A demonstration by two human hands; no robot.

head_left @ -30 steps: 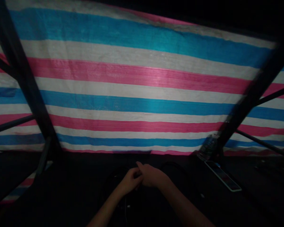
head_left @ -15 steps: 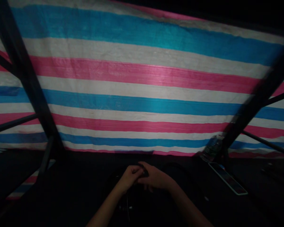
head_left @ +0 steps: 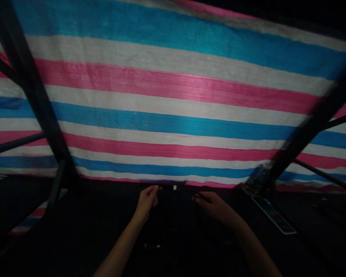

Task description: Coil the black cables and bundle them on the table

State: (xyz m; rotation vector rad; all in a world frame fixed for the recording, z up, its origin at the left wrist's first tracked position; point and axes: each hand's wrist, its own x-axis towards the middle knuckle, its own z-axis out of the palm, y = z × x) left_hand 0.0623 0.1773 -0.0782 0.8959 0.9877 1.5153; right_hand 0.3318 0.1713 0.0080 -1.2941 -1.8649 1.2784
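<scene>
My left hand (head_left: 146, 199) and my right hand (head_left: 212, 204) are held apart over a very dark surface, each pinching an end of a thin dark cable (head_left: 178, 188) stretched between them. A small pale spot shows on the cable near its middle. What lies under the hands is too dark to make out.
A striped blue, pink and white tarp (head_left: 173, 96) fills the background. Dark metal frame bars (head_left: 31, 96) cross it at left and right. A clear plastic bottle (head_left: 255, 179) and a phone (head_left: 273, 215) lie at the right.
My hands were clasped together low in the middle. They have pulled apart and risen a little, drawing the cable taut between them.
</scene>
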